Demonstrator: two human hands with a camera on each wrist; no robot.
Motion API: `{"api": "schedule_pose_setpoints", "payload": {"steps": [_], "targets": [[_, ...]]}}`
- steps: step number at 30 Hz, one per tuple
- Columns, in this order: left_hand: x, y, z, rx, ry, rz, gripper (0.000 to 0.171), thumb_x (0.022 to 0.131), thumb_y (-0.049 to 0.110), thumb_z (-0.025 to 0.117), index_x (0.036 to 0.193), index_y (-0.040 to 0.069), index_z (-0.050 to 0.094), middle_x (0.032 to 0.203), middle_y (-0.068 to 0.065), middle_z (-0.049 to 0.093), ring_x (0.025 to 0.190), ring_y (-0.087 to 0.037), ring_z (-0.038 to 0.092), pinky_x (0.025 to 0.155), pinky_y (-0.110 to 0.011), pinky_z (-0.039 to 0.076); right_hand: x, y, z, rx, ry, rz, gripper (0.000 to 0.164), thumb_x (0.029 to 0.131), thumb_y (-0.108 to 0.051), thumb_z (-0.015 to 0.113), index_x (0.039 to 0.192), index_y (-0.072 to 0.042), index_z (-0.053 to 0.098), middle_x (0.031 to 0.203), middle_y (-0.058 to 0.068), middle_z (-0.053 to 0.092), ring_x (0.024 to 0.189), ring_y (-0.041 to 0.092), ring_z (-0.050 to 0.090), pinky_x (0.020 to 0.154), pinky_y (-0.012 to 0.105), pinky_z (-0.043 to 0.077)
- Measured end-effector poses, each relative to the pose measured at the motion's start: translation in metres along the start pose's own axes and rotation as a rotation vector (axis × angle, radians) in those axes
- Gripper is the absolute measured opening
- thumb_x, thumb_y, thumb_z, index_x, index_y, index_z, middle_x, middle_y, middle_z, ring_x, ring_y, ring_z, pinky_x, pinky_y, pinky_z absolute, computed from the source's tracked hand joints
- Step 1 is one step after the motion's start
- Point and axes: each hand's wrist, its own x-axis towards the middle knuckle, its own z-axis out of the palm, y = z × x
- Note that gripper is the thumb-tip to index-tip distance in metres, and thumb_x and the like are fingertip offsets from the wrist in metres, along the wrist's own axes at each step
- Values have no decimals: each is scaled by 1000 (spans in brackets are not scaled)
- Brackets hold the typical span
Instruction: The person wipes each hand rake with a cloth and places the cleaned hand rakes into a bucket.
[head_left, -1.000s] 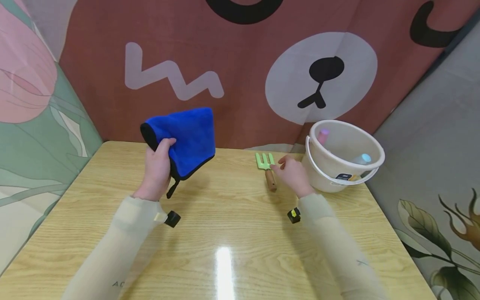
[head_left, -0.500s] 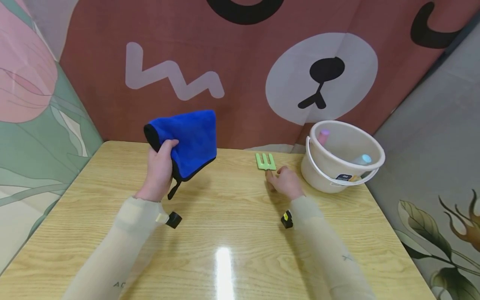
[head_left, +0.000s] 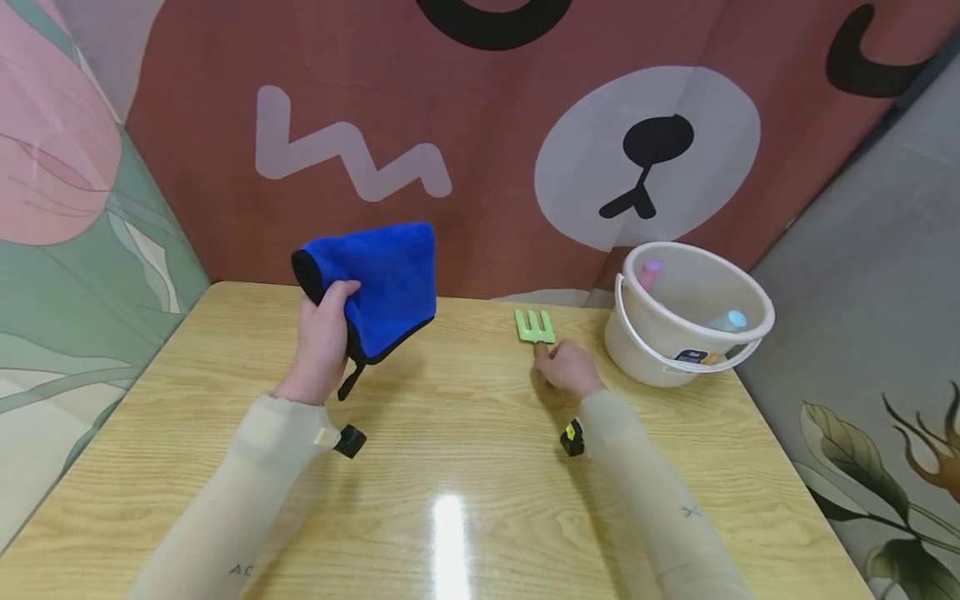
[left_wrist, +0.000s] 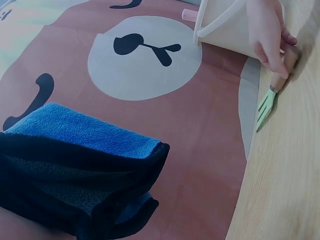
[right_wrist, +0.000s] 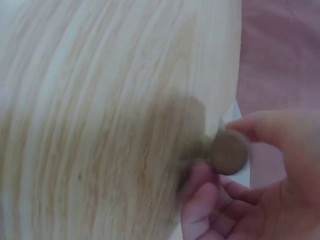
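Observation:
My left hand [head_left: 318, 337] grips a folded blue cloth [head_left: 390, 283] with black edging and a small black loop, held up over the left part of the table. In the left wrist view the folded cloth [left_wrist: 85, 165] fills the lower left. My right hand [head_left: 572, 368] pinches the brown handle of a small hand fork [head_left: 535, 327] with light green tines pointing to the back. The right wrist view, slightly blurred, shows the round handle end [right_wrist: 229, 152] between thumb and fingers. Most of the handle is hidden by the hand in the head view.
A white bucket [head_left: 637, 358] with a swing handle stands at the table's back right, beside my right hand. Inside are a pink-capped item [head_left: 650, 273] and a blue-capped one [head_left: 729, 320]. A printed curtain [head_left: 487, 167] hangs behind the wooden table [head_left: 397, 508].
My right hand has moved left and down from beside the fork's tines onto its handle and taken hold of it. The left hand keeps the cloth almost in place.

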Motion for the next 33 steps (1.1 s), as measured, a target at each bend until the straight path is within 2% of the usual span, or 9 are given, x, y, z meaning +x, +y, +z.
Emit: {"api": "schedule_pose_setpoints", "payload": {"steps": [4,6,13,17,20,25,28,31,33], "targets": [[0,-1,0,0,2,2,50,104,29,49,146,12,28,151,-7,33,136,-29,37,114,-47,31,1,2,0,50,-19,49,46,102,-41,37,82,-7,60,91,17,63,82,31,57,70,39,45],[0,-1,0,1,2,1,52,104,30,49,147,13,27,152,-7,32,136,-29,37,114,-47,31,3,4,0,70,-18,52,47,100,-40,34,85,-5,61,96,18,63,86,32,56,74,39,45],[-1,0,1,10,-2,2,52,104,30,49,148,12,27,153,-7,32,136,-29,36,115,-48,31,2,8,1,257,-40,48,50,105,-39,30,79,-5,56,76,15,58,67,26,52,64,36,44],[0,0,2,10,-3,5,51,104,30,49,147,11,28,152,-7,33,136,-28,37,114,-47,31,1,7,2,336,4,-10,44,108,-38,37,77,-9,48,70,6,44,56,17,40,52,31,38],[0,-1,2,7,-2,6,51,104,30,50,147,11,29,152,-7,34,136,-28,37,115,-47,31,0,4,1,361,50,-57,41,108,-37,41,77,-10,47,68,3,41,52,15,36,48,31,37],[0,-1,3,8,-1,2,52,104,31,50,147,11,28,153,-7,33,137,-28,37,115,-47,30,-4,-2,-4,337,100,-98,47,110,-38,42,90,1,58,73,9,49,59,21,46,56,36,43],[1,-2,4,4,3,6,51,104,33,51,145,12,30,151,-7,35,136,-27,38,115,-46,31,-8,-9,-7,319,127,-124,54,110,-39,40,106,9,65,84,16,60,72,27,55,65,40,47],[2,-3,5,10,9,19,50,104,33,53,144,11,31,149,-6,37,135,-27,40,114,-44,32,-14,-18,-8,326,157,-140,56,110,-40,40,117,9,66,94,20,65,83,31,59,74,44,49],[1,-3,6,29,12,28,52,104,35,53,145,11,31,150,-6,37,136,-26,39,114,-43,31,-18,-24,-10,333,172,-139,55,109,-42,40,116,7,66,92,18,65,82,31,59,74,44,49]]}}
